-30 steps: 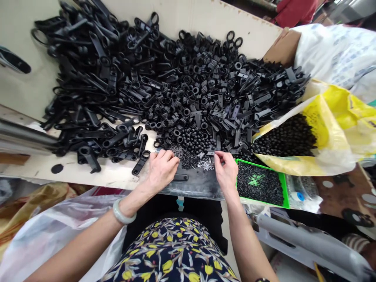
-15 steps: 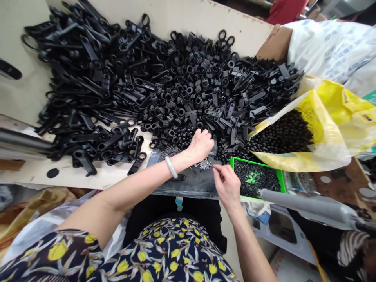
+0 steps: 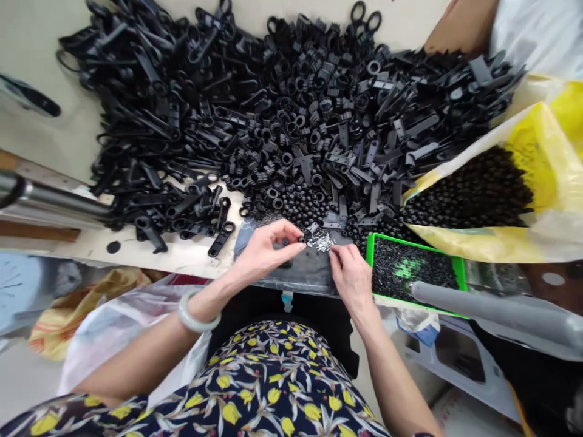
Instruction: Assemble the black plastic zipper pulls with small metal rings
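Note:
Between thumb and index finger, my left hand [image 3: 268, 247] pinches a small black bead-like part [image 3: 301, 239]. My right hand [image 3: 351, 273] has its thumb and forefinger pressed together at the right edge of a small heap of metal pins [image 3: 322, 241]; a thin pin seems to be in the pinch. Both hands are over a dark work mat [image 3: 305, 273], a short gap apart. Just beyond them lie many round black beads [image 3: 300, 203], backed by a pile of black ring parts [image 3: 282, 145].
Long black handle-like parts [image 3: 150, 103] heap up on the left. A bright green tray [image 3: 370, 261] of tiny black pieces stands right of my right hand. Behind it a yellow-white bag [image 3: 483, 246] spills black beads. A grey tube [image 3: 483, 303] crosses the front right, a metal tube [image 3: 64, 200] the left.
My left hand has come back from the bead pile toward me and left, now with a black bead-like part in its fingers. My right hand stays by the pins. The view has shifted.

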Action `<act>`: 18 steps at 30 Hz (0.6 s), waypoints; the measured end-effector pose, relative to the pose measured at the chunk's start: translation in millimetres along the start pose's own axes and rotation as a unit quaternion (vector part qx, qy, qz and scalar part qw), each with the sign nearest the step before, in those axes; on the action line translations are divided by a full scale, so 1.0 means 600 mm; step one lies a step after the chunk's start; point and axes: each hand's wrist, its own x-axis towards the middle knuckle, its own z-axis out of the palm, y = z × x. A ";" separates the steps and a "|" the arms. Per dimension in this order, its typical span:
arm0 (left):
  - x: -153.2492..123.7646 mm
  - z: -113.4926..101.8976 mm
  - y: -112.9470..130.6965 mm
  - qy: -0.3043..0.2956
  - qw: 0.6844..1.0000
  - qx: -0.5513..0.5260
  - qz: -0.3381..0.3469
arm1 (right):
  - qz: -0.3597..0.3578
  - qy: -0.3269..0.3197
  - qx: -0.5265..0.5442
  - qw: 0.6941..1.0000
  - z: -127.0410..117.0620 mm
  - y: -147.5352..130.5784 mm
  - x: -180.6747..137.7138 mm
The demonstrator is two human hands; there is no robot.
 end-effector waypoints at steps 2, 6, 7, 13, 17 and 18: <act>-0.048 -0.003 -0.017 0.004 0.988 -0.137 -0.071 | -0.012 0.002 -0.009 1.000 0.006 0.002 0.005; -0.096 0.002 -0.049 0.013 0.957 -0.269 -0.108 | -0.032 0.004 -0.041 0.999 0.011 0.004 0.008; -0.100 0.002 -0.055 0.014 0.955 -0.277 -0.104 | -0.038 0.004 -0.050 0.998 0.011 0.004 0.008; -0.116 -0.006 -0.069 0.030 0.978 -0.200 -0.053 | -0.043 0.013 -0.092 0.995 0.013 -0.005 0.003; -0.123 -0.005 -0.078 0.092 0.991 0.030 0.096 | -0.012 0.000 -0.077 0.997 0.010 -0.009 0.002; -0.123 -0.002 -0.081 0.106 0.983 0.075 0.129 | -0.006 -0.007 -0.057 0.998 0.008 -0.009 0.000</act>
